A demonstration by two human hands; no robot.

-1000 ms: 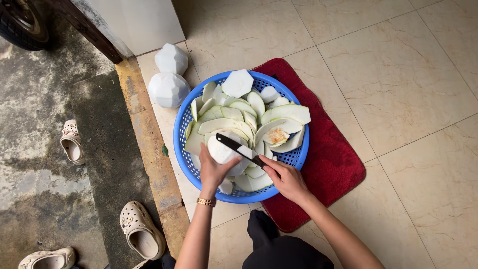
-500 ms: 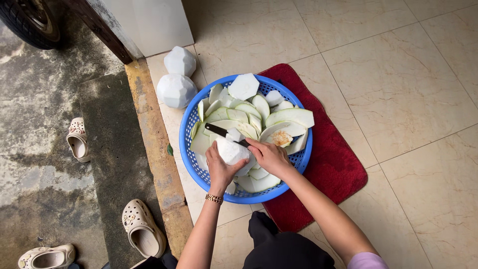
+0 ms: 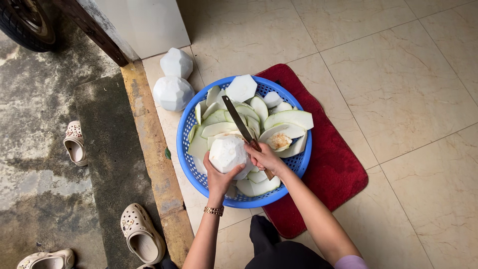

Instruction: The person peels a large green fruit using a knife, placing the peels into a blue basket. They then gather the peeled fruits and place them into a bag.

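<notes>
Nearest the camera, the left hand [image 3: 219,179], a gold bracelet [image 3: 214,210] on its wrist, cups a peeled white coconut [image 3: 227,153] from below, its fingers curled up around the underside. Just beside it the right hand [image 3: 265,158] has its fingers wrapped tight round the handle of a knife [image 3: 238,123], whose dark blade points away over the coconut's upper right edge. Both hands hover above a round blue basket [image 3: 188,122] heaped with pale green-white husk slices [image 3: 289,119]; another trimmed white piece [image 3: 241,87] lies at the basket's far rim. The basket sits half on a red mat [image 3: 338,164] spread on the beige tiled floor [image 3: 398,84]. Beyond the basket, to the left, two more peeled coconuts [image 3: 173,92] stand touching each other near a white wall. Light clogs [image 3: 142,234] lie on the concrete at the left. No labels or packages show. Compared with half a second ago, the blade has swung from pointing left across the coconut to pointing up and away, and the coconut sits a little lower in the left palm.
</notes>
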